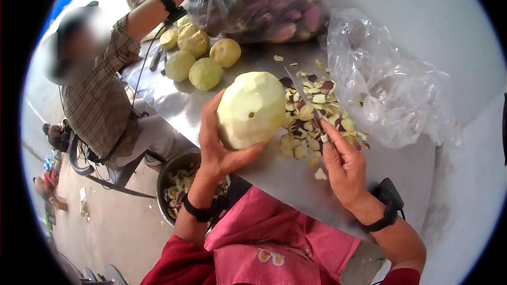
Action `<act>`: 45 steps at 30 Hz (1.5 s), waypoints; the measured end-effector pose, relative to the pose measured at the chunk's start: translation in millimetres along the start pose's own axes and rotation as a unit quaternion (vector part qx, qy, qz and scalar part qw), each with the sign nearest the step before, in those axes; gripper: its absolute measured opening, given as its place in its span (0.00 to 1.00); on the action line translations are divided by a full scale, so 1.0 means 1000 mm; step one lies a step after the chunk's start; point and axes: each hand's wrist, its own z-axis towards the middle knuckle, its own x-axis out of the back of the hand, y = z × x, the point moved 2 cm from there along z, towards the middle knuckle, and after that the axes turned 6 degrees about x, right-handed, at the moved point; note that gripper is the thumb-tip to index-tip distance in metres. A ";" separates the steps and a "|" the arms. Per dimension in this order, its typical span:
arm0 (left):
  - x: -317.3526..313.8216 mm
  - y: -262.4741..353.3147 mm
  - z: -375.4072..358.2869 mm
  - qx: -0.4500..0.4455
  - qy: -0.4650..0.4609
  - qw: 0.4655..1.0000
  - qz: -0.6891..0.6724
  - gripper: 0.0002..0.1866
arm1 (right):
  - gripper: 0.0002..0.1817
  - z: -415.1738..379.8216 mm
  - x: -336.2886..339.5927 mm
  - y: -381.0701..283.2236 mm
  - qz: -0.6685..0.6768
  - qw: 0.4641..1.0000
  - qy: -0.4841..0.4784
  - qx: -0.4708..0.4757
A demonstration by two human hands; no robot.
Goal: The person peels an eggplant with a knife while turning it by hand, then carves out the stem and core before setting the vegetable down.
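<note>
My left hand (222,150) is wrapped round a large peeled eggplant (251,110), pale green with flat cut facets and a small brown spot. It is held up above the table, with the thumb along its lower side. My right hand (343,166) grips a knife (302,92), whose thin blade points up and to the left, to the right of the eggplant and apart from it. Below the blade lies a pile of purple-and-cream peelings (309,126). Several peeled eggplants (206,74) sit together at the table's upper left.
A clear plastic bag of purple eggplants (280,13) stands at the back. Crumpled clear plastic (393,84) lies at right on the table (264,179). Beside my left forearm, a metal bowl (161,190) holds peelings. A seated co-worker (100,105) reaches towards the bag from the left.
</note>
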 end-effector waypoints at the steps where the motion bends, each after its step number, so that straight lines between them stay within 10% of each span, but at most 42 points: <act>1: 0.001 0.005 0.002 -0.041 -0.011 0.998 0.050 0.56 | 0.21 -0.001 -0.001 0.000 0.003 1.000 -0.005 0.000; 13: -0.002 0.018 0.002 -0.184 -0.051 0.969 0.160 0.59 | 0.19 -0.002 0.000 0.000 -0.047 0.998 -0.005 0.029; 26: -0.001 0.013 0.007 -0.106 -0.043 0.987 0.114 0.58 | 0.20 -0.009 0.050 -0.087 -0.309 0.926 -0.105 0.190; 45: -0.006 0.017 0.007 -0.120 -0.032 0.986 0.112 0.57 | 0.24 -0.024 0.022 -0.140 -0.475 0.859 -0.149 0.117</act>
